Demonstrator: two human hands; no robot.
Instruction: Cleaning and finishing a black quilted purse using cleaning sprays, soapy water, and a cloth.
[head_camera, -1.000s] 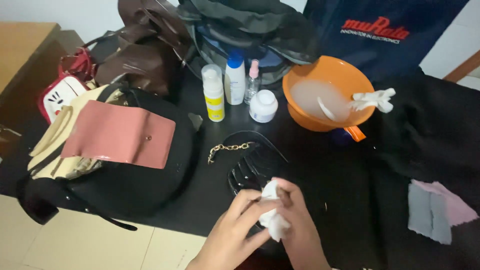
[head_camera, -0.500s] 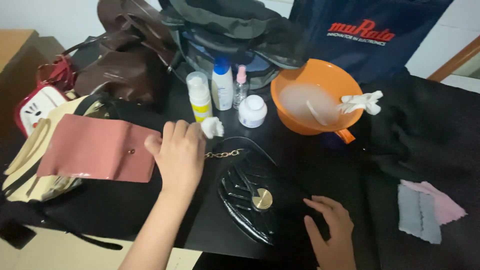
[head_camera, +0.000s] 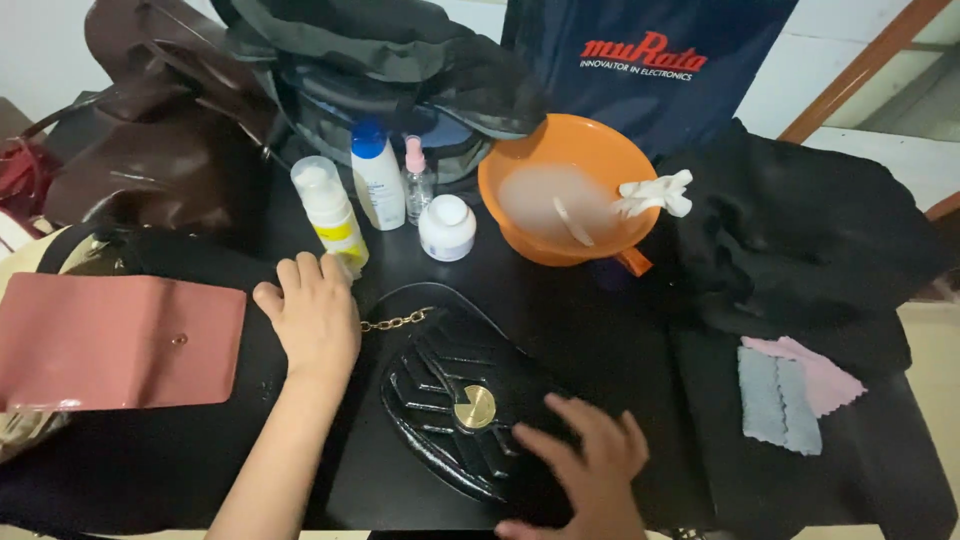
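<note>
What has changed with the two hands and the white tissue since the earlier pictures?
The left hand carried the white tissue from the glossy black quilted purse toward the yellow-labelled white bottle; the tissue is now hidden. The right hand stays low on the purse. Bottles and the orange bowl stayed put.

Two bare hands and forearms enter from the lower edge. The left hand (head_camera: 312, 318) shows no ring, watch or bracelet, its forearm uncovered by any sleeve. The right hand (head_camera: 585, 470), slightly blurred, is likewise without glove, jewellery or visible cuff.
</note>
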